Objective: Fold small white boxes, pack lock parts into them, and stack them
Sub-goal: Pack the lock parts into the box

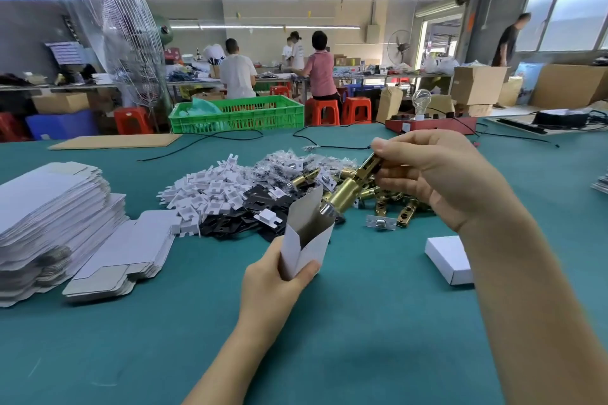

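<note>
Box (307, 237), small and white, stands upright in the left hand (273, 276) above the green table (362, 322), its top flaps open and one flap raised toward the far side; the grey inside shows, and the silver end of a brass latch (348, 189) sits right at the mouth, whether past the rim I cannot tell; the left hand grips the box's lower part, thumb on the near face, fingers curled behind; the right hand (437, 174) is raised above and to the right of the box, pinching the upper end of the latch between thumb and fingertips, the latch slanting down and left toward the opening; a closed white box (449, 258) lies on the table to the right, partly behind the right forearm; a stack of flat box blanks (49, 227) sits at the left edge, with more blanks (125, 253) lying just beside it; beyond the hands lie heaps of white plastic pieces (210, 189), black plates (243, 214), small bagged parts (296, 161) and loose brass latches (391, 204); a green crate (237, 117) holding pale green bags stands past the table's far edge.
</note>
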A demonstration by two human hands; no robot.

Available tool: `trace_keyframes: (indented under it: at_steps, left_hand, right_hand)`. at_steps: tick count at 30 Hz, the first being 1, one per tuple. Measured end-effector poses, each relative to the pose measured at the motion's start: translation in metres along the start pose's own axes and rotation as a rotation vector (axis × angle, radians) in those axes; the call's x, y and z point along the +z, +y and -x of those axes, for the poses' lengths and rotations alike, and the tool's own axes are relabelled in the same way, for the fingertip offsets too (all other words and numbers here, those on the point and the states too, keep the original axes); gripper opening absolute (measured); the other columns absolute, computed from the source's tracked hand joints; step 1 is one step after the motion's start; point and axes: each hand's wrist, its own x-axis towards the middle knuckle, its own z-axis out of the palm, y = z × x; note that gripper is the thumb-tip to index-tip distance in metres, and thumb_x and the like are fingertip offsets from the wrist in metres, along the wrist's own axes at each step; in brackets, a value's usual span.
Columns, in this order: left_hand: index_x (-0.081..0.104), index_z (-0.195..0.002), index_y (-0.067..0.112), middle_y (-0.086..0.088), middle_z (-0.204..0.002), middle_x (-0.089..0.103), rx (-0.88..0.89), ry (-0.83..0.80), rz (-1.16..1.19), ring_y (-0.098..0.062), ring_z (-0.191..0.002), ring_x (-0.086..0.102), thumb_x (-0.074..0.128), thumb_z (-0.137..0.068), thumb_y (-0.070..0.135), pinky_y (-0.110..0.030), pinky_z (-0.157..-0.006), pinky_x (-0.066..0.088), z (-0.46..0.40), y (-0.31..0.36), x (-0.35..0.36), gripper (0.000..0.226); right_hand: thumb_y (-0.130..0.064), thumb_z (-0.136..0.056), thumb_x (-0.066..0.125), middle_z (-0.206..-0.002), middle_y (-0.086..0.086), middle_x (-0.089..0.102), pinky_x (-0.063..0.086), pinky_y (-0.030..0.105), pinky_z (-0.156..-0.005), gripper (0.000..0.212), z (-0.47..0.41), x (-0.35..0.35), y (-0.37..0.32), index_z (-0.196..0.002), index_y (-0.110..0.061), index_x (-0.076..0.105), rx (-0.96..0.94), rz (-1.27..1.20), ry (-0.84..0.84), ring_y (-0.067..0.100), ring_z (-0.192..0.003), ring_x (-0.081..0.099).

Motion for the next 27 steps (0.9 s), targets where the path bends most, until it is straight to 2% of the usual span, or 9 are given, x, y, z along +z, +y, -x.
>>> trace_keyframes:
  at_steps: [3, 6, 8, 11, 14, 16, 19, 22, 27]
  left_hand:
    - [0.061, -0.088, 0.027, -0.010, -0.076, 0.063, -0.002, -0.011, -0.014, -0.025, -0.069, 0.050, 0.083, -0.074, 0.033, -0.027, -0.058, 0.036, 0.000, 0.003, 0.000, 0.027]
    - [0.063, -0.092, 0.024, -0.011, -0.086, 0.067, -0.021, -0.045, 0.009, -0.029, -0.080, 0.058, 0.077, -0.065, 0.047, -0.041, -0.067, 0.048, 0.002, 0.006, 0.001, 0.038]
    - [0.063, -0.091, 0.032, -0.005, -0.087, 0.069, -0.037, -0.065, 0.017, -0.025, -0.082, 0.060, 0.079, -0.067, 0.045, -0.042, -0.073, 0.051, 0.002, 0.007, 0.002, 0.031]
    - [0.063, -0.092, 0.035, 0.003, -0.087, 0.071, -0.042, -0.072, -0.005, -0.021, -0.084, 0.063, 0.083, -0.076, 0.033, -0.042, -0.076, 0.052, 0.001, 0.003, 0.002, 0.026]
    - [0.062, -0.090, 0.038, 0.019, -0.083, 0.069, -0.041, -0.069, -0.004, -0.006, -0.077, 0.063, 0.082, -0.077, 0.029, -0.029, -0.069, 0.051, 0.001, 0.001, 0.002, 0.025]
    - [0.062, -0.087, 0.038, 0.024, -0.079, 0.067, -0.028, -0.073, -0.009, -0.004, -0.073, 0.060, 0.081, -0.078, 0.028, -0.021, -0.063, 0.048, 0.001, 0.001, 0.002, 0.024]
    - [0.061, -0.084, 0.030, 0.022, -0.062, 0.058, -0.001, -0.065, -0.025, -0.005, -0.059, 0.049, 0.080, -0.078, 0.027, -0.014, -0.053, 0.038, 0.001, 0.001, 0.003, 0.020]
    - [0.060, -0.082, 0.025, 0.023, -0.053, 0.050, 0.006, -0.063, -0.024, -0.001, -0.053, 0.044, 0.078, -0.079, 0.024, -0.011, -0.050, 0.033, 0.000, 0.000, 0.003, 0.018]
    - [0.064, -0.086, 0.028, 0.020, -0.058, 0.056, 0.000, -0.062, 0.019, 0.000, -0.056, 0.047, 0.078, -0.079, 0.022, -0.011, -0.052, 0.036, 0.000, 0.001, 0.003, 0.017]
  right_hand:
    - [-0.013, -0.077, 0.077, -0.074, 0.011, 0.073, 0.058, 0.025, -0.059, 0.022, -0.002, 0.012, 0.007, -0.088, 0.002, 0.064, -0.030, 0.152, 0.023, 0.020, -0.066, 0.071]
    - [-0.015, -0.078, 0.079, -0.072, 0.009, 0.072, 0.060, 0.029, -0.064, 0.021, -0.005, 0.022, 0.019, -0.085, -0.001, 0.064, -0.055, 0.276, 0.051, 0.018, -0.065, 0.071]
    - [-0.020, -0.078, 0.079, -0.073, 0.009, 0.071, 0.061, 0.035, -0.068, 0.023, -0.008, 0.027, 0.028, -0.082, -0.004, 0.064, -0.083, 0.386, 0.090, 0.021, -0.068, 0.070]
    - [-0.029, -0.079, 0.077, -0.075, 0.008, 0.070, 0.057, 0.046, -0.076, 0.026, -0.011, 0.034, 0.037, -0.082, -0.007, 0.063, -0.143, 0.545, 0.143, 0.024, -0.076, 0.069]
    - [-0.031, -0.082, 0.072, -0.080, 0.009, 0.067, 0.055, 0.046, -0.074, 0.027, -0.009, 0.042, 0.041, -0.084, -0.007, 0.060, -0.225, 0.690, 0.131, 0.024, -0.080, 0.065]
    - [-0.030, -0.084, 0.070, -0.080, 0.009, 0.064, 0.051, 0.042, -0.072, 0.028, -0.008, 0.047, 0.045, -0.088, -0.006, 0.058, -0.295, 0.821, 0.116, 0.024, -0.081, 0.060]
    - [-0.022, -0.085, 0.066, -0.082, 0.012, 0.060, 0.044, 0.039, -0.070, 0.026, -0.007, 0.054, 0.051, -0.095, -0.004, 0.049, -0.365, 0.959, 0.061, 0.028, -0.081, 0.054]
    - [-0.018, -0.085, 0.061, -0.085, 0.010, 0.061, 0.041, 0.037, -0.069, 0.015, -0.007, 0.058, 0.059, -0.090, -0.006, 0.052, -0.382, 1.076, 0.020, 0.029, -0.084, 0.053]
    - [-0.019, -0.083, 0.063, -0.079, 0.009, 0.060, 0.042, 0.037, -0.068, 0.016, -0.008, 0.059, 0.062, -0.079, -0.008, 0.052, -0.387, 1.137, -0.008, 0.028, -0.080, 0.051]
